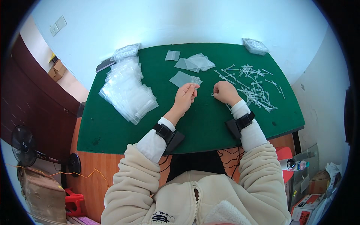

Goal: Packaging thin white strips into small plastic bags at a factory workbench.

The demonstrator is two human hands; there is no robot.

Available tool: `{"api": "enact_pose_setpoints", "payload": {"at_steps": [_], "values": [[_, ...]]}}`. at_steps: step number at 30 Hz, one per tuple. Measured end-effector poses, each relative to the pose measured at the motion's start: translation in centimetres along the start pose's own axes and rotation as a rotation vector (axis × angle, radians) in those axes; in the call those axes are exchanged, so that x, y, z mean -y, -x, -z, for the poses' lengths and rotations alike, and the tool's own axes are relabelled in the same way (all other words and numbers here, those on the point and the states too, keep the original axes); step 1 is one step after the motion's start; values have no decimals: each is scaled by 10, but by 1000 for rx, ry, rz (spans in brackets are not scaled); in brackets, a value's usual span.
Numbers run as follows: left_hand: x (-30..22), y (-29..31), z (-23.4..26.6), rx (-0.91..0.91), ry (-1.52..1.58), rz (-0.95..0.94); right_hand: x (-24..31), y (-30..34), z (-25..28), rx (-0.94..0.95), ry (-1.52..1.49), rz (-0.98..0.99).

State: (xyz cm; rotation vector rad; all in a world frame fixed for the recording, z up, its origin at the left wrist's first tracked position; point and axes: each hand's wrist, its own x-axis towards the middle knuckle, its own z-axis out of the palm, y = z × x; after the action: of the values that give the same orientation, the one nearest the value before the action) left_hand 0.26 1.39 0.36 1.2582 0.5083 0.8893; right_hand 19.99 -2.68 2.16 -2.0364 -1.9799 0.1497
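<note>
My left hand (185, 98) is closed, its thumb and fingers pinching the near corner of a small clear plastic bag (180, 79). Several pale looped ends (196, 80) show at that corner, just beyond my fingertips; whether they lie inside the bag or on it, I cannot tell. To the right, my right hand (226, 93) rests low over the table with its fingers curled in. A thin whitish stick with a ring end (212, 94) pokes out at its fingertips; the rest is hidden by the hand. Right of it lies a loose pile of similar looped sticks (257, 95).
A green-covered table (195, 127) stands against the wall. At left is a heap of clear bags (125, 92), with a dark flat object (105, 65) behind it. More loose bags (197, 62) lie at the back middle. A clear packet (255, 46) sits at the far right edge.
</note>
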Motion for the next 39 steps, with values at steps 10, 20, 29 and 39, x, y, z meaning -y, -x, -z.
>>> {"api": "enact_pose_setpoints", "payload": {"at_steps": [10, 20, 29, 39], "values": [[3, -1, 1, -26, -86, -34, 1, 3, -2, 12, 103, 147], [6, -3, 5, -42, -51, -42, 0, 9, 9, 113, 131, 210], [8, -4, 6, -69, -72, -65, 14, 2, 13, -138, -439, 308], [8, -2, 3, 1, -181, -60, 35, 4, -8, -38, -1264, 271]]}}
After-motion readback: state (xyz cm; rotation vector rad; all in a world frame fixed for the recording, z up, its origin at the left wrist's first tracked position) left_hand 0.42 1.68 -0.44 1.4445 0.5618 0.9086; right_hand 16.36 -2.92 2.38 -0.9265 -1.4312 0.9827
